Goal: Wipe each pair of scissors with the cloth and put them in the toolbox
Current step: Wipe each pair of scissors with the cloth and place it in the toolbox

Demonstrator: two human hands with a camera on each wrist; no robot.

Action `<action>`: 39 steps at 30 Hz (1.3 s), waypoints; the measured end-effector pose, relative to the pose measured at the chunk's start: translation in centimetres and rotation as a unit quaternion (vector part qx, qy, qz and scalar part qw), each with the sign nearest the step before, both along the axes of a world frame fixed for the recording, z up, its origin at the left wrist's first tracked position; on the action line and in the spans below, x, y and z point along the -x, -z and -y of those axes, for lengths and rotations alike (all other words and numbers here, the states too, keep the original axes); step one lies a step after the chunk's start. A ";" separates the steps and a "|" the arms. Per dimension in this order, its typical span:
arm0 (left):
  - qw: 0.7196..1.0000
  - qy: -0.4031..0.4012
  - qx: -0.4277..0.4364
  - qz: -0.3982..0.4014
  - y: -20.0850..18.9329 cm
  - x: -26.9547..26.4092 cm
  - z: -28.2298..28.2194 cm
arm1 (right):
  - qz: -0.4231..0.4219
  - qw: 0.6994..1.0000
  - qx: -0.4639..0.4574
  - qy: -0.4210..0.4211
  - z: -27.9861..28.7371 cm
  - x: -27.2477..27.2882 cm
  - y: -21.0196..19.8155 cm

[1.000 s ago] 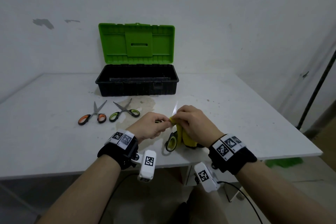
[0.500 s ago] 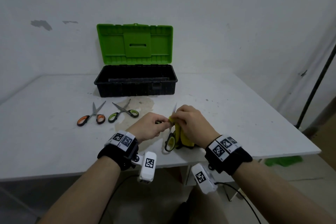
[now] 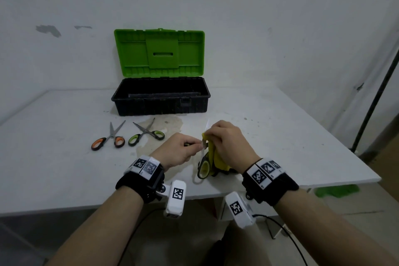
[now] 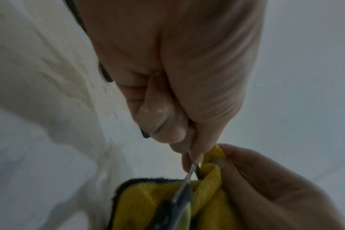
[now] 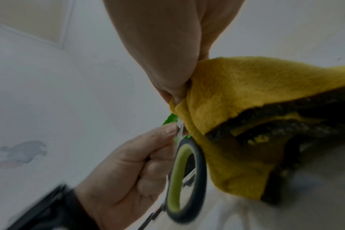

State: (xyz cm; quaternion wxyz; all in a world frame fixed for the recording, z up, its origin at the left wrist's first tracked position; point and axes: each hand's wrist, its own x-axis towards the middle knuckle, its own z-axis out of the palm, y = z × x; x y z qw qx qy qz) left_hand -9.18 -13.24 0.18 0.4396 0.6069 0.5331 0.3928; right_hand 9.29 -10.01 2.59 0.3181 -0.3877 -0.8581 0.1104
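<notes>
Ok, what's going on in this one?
A person is cleaning scissors at a white table. The left hand pinches a pair of green-handled scissors by the blades, while the right hand wraps a yellow cloth around them to wipe. Two more pairs lie on the table, one orange-handled and one green-handled. The toolbox behind them stands open, with no scissors visible inside.

Bare forearms, black wrist straps [image 3: 140, 185] w/ white checker-code tags, white cam pods [image 3: 175, 198], prob. black cables.
</notes>
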 end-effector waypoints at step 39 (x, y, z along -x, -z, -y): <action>0.994 -0.057 0.014 0.089 0.3 -0.8 -0.3 | 0.096 0.995 -0.037 -0.015 1.7 0.8 0.0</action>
